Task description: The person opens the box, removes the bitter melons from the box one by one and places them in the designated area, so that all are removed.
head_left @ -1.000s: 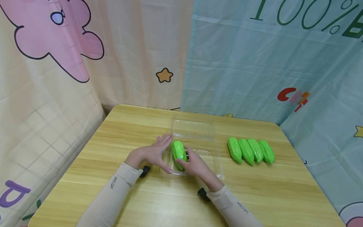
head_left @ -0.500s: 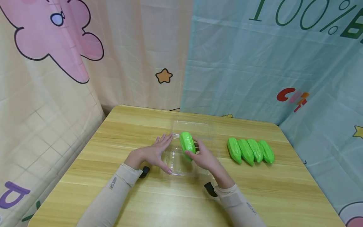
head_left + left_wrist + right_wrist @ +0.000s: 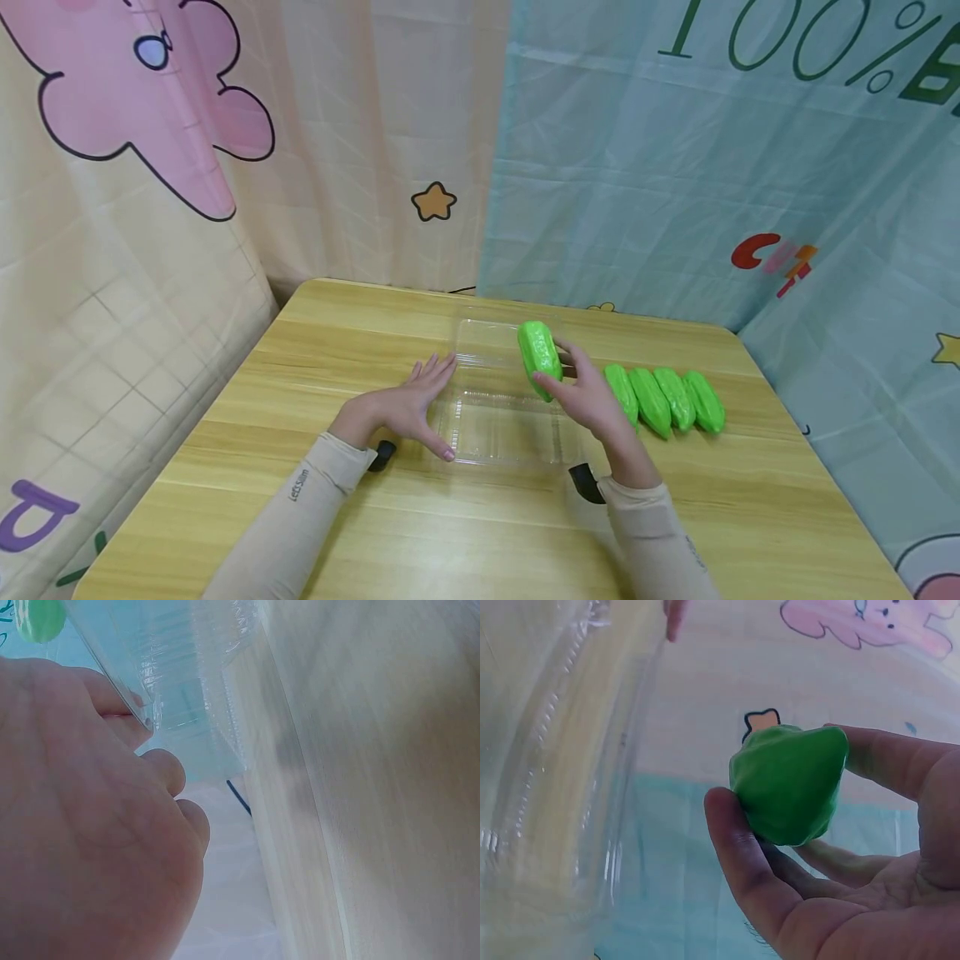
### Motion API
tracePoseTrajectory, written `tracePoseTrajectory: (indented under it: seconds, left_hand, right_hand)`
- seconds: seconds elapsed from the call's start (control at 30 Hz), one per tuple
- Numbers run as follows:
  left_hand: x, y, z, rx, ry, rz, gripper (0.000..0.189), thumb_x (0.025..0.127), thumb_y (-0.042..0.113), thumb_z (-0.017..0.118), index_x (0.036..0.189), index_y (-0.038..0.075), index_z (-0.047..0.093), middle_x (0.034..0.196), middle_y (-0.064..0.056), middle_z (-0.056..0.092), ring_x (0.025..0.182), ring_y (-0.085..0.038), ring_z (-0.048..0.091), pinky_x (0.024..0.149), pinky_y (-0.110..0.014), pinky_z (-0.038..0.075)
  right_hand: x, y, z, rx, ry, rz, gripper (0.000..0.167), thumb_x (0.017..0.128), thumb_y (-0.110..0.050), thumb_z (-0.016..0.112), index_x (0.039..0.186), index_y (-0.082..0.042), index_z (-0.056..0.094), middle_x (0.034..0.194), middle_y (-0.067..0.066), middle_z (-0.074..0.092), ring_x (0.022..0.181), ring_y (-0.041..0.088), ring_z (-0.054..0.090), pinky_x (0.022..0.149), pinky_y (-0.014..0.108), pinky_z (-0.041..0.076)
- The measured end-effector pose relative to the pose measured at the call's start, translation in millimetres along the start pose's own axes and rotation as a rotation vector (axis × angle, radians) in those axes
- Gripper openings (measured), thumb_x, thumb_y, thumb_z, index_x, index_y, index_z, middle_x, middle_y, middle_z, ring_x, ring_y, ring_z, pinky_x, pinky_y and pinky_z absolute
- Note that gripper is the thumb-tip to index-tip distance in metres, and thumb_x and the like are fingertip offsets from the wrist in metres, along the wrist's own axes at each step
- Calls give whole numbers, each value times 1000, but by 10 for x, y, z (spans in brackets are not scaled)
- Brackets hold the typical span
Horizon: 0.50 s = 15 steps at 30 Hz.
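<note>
A glossy, ridged toy star fruit [image 3: 539, 358], bright green with blunt pointed ends, is held up by my right hand [image 3: 588, 396], thumb on one side and fingers on the other. In the right wrist view the star fruit [image 3: 787, 784] hangs above the table. Below it lies a clear plastic clamshell box [image 3: 506, 461] with its lid folded back. My left hand [image 3: 401, 408] spreads its fingers and thumb along the box's left side; its fingertips touch the clear edge in the left wrist view. Nothing is gripped in that hand.
Several more green star fruits [image 3: 678, 400] lie side by side in a row to the right of the box, one partly behind my right hand. The wooden table [image 3: 420, 533] has printed curtains behind it and at both sides.
My right hand has lifted the star fruit out of the box's left part and carried it up and to the right, over the box's right side. My left hand has stayed in place.
</note>
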<state>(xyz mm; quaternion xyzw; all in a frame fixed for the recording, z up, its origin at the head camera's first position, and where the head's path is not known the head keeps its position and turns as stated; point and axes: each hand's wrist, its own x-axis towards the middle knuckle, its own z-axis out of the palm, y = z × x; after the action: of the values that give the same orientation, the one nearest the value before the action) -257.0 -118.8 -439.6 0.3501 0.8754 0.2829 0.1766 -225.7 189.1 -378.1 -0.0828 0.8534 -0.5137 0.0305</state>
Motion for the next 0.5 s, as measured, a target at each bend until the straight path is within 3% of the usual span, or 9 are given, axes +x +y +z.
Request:
tracePoseTrajectory:
  seconds: [0.23, 0.5]
  left_hand:
    - [-8, 11, -7, 4, -7, -4, 147, 67, 62, 87, 159, 5, -13, 163, -1, -24, 148, -32, -26, 116, -51, -17]
    - [-10, 26, -13, 12, -11, -6, 146, 68, 60, 87, 159, 7, -15, 164, -4, -23, 148, -30, -26, 116, -50, -17]
  right_hand:
    - [3, 43, -200, -11, 37, 10, 78, 96, -31, 71, 159, -13, 29, 152, 22, 39, 132, 40, 45, 89, 51, 53]
    - [-41, 75, -443, -23, 120, 42, 79, 95, -34, 72, 156, -4, 30, 153, 22, 38, 136, 40, 40, 100, 55, 45]
